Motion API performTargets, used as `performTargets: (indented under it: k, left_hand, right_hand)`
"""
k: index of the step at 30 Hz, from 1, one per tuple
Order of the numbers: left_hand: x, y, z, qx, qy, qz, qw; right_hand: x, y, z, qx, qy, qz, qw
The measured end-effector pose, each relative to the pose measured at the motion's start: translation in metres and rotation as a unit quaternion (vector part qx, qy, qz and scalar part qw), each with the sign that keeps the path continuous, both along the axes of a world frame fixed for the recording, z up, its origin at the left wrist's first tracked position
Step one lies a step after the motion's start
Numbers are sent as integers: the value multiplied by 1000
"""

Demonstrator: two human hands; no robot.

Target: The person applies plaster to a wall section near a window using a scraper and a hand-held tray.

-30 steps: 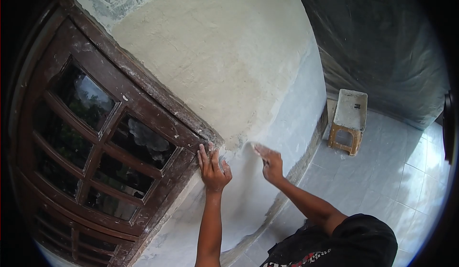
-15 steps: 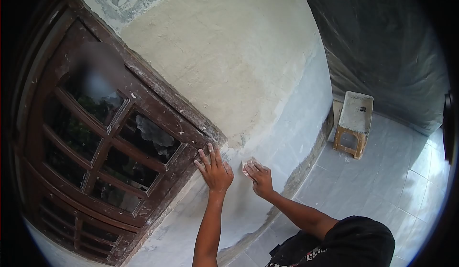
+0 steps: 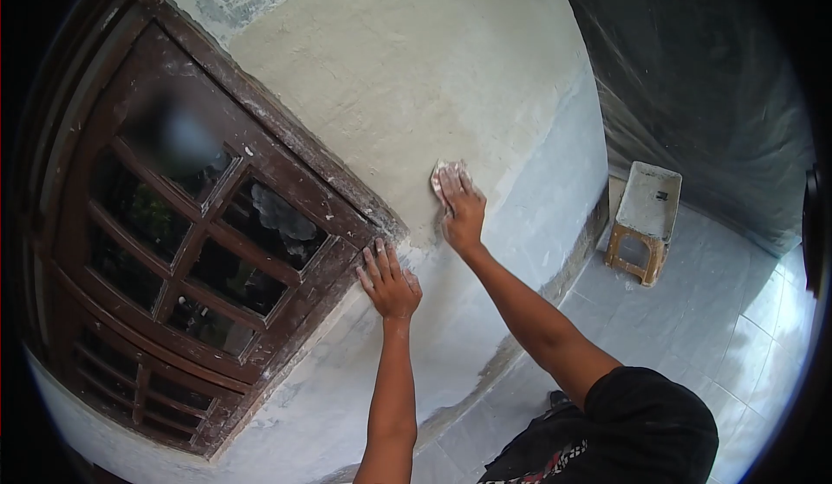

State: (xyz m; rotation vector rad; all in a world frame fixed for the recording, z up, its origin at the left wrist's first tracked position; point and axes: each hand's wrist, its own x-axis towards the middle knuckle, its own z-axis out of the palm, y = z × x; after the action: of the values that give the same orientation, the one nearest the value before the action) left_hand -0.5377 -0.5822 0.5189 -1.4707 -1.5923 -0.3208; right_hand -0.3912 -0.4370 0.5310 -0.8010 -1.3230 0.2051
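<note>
My right hand [image 3: 462,209] presses a small pale sanding pad [image 3: 442,175] flat against the rough cream plaster of the wall [image 3: 407,77]. Most of the pad is hidden under my fingers. My left hand [image 3: 388,280] rests open and flat on the wall at the lower corner of the brown wooden window frame [image 3: 286,168], fingers spread and dusted white. Below both hands the wall turns a smoother grey-white.
A dark wooden window with several glass panes [image 3: 186,250] fills the left. A small plaster-spattered stool [image 3: 646,220] stands on the tiled floor [image 3: 693,328] near the wall's base at the right. A dark grey wall [image 3: 711,94] closes the far right.
My right hand has moved up the wall with the pad, from beside my left hand to the cream plaster above it. My left hand has stayed at the window frame corner.
</note>
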Motion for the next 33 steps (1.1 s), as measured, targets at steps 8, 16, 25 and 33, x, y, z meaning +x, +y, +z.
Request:
performTargets:
  k: [8, 16, 25, 33]
  left_hand:
    - [9, 13, -12, 52, -16, 42, 998]
    - [5, 19, -24, 89, 7, 81, 993]
    - [20, 28, -27, 163, -23, 99, 981]
    - [22, 28, -29, 169, -33, 105, 979]
  right_hand:
    - [29, -127, -154, -99, -185, 190, 959]
    - [71, 47, 82, 103, 43, -33, 993]
    - [6, -84, -100, -50, -95, 137, 985]
    - [50, -37, -39, -2, -17, 117, 993]
